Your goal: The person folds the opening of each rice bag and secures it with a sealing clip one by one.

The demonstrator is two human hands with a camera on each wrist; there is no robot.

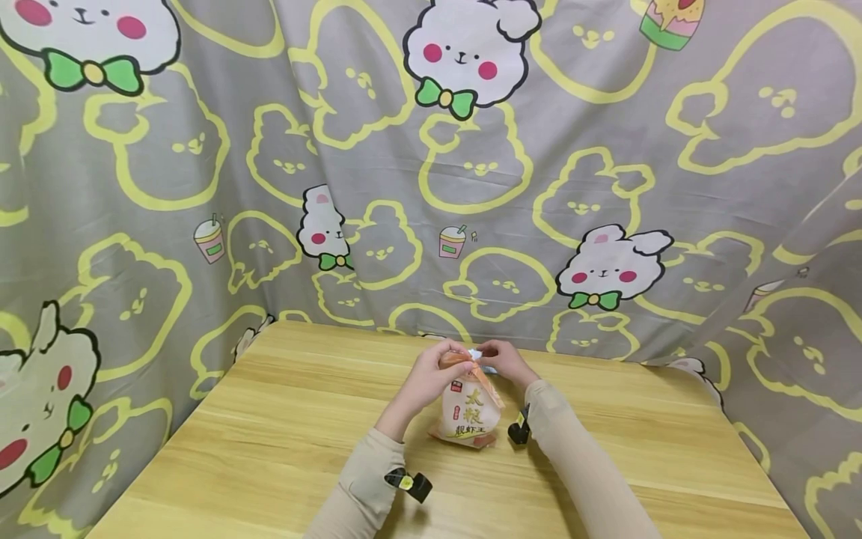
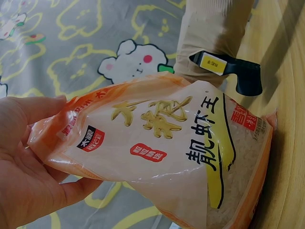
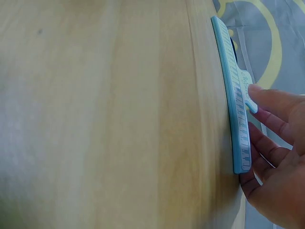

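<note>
A bag of rice (image 1: 469, 410) stands upright on the table, orange and cream with gold and black characters. In the left wrist view, grains show through the clear part of the bag (image 2: 245, 157). My left hand (image 1: 431, 374) grips its gathered top, thumb on one side and fingers on the other. Just behind the bag, my right hand (image 1: 506, 361) holds a light-blue bar with ruler marks (image 3: 233, 95). Thumb and forefinger pinch a pale tab on the bar, while the other fingers lie along its end. The bag hides much of this bar in the head view.
The wooden table (image 1: 303, 434) runs back to a grey curtain (image 1: 377, 150) printed with yellow outlines and white rabbits. Curtain also hangs at both sides. Black camera mounts (image 1: 411, 485) sit on both wrists.
</note>
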